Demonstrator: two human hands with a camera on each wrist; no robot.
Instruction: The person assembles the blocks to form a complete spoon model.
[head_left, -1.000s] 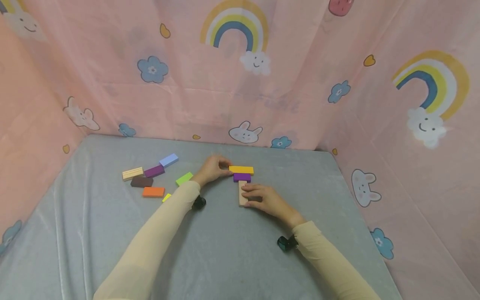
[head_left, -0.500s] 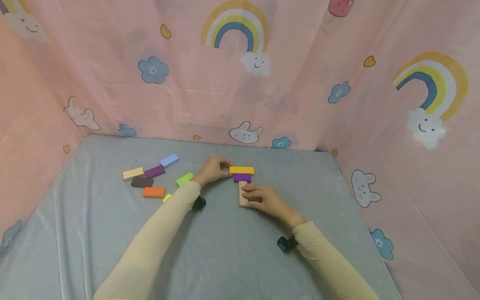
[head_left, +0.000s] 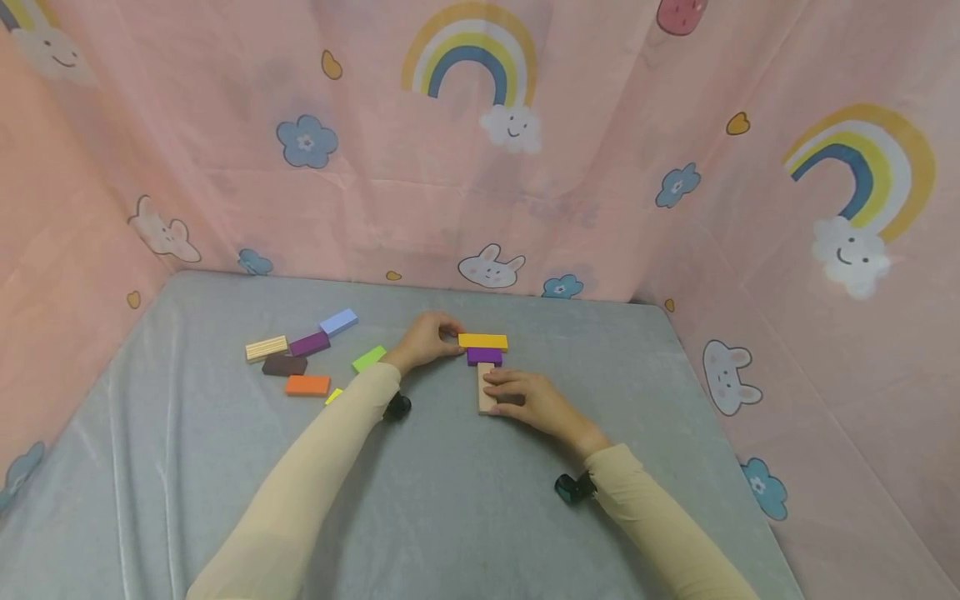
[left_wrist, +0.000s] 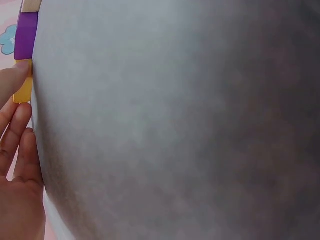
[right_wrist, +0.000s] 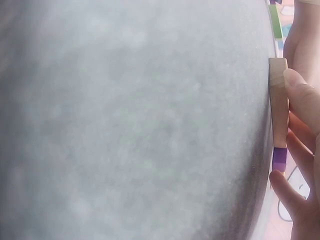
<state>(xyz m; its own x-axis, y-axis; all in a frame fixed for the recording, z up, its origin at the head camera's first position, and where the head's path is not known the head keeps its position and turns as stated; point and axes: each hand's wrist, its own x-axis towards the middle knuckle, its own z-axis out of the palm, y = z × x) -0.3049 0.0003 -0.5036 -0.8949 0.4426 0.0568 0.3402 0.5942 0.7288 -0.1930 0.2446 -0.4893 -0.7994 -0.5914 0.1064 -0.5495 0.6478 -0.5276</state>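
A yellow-orange block [head_left: 483,341], a purple block [head_left: 484,357] and a plain wooden block [head_left: 486,388] lie in a row at mid-table, the first two crosswise, the wooden one lengthwise. My left hand [head_left: 427,337] pinches the left end of the yellow-orange block; the left wrist view shows its thumb [left_wrist: 15,77] on one side and fingertips at the end. From the right, my right hand [head_left: 540,402] holds the wooden block, thumb near its front end and fingers over its right side. In the right wrist view, one fingertip reaches the purple block [right_wrist: 280,159].
Left of my left arm lie loose blocks: light green [head_left: 369,358], orange [head_left: 307,386], dark brown [head_left: 284,365], striped wood [head_left: 266,348], dark purple [head_left: 309,343] and light blue [head_left: 338,322]. A bright yellow block [head_left: 333,396] is partly behind my left sleeve. Pink curtains [head_left: 360,217] border the grey table.
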